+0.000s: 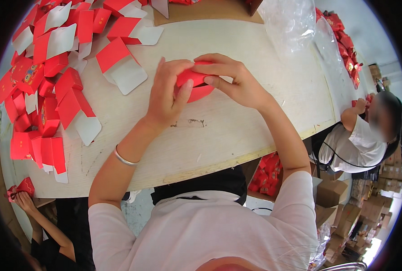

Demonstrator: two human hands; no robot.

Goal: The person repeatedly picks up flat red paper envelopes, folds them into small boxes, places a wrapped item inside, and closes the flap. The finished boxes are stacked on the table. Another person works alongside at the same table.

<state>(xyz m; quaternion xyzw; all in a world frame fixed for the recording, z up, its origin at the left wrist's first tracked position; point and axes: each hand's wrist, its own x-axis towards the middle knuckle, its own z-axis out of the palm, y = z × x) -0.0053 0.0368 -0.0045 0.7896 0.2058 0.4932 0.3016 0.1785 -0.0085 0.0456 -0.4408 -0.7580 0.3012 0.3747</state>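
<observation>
Between my two hands, above the middle of the pale table (237,122), is a small red paper box (200,92). My left hand (167,90) grips its left side, the thumb along the near face. The fingers of my right hand (230,77) curl over the top and right edge, with the thumb at a dark gap under the upper flap. Both hands cover much of the box, so its full shape is hidden. Left of my left hand lies a red box with a white open flap (124,72), apart from the others.
A heap of red boxes with white flaps (58,45) covers the table's left side. Cardboard (205,13) and clear plastic (289,25) lie at the far edge. A carton of red items (266,176) stands below the table. Co-workers sit at right (357,135) and lower left (52,226).
</observation>
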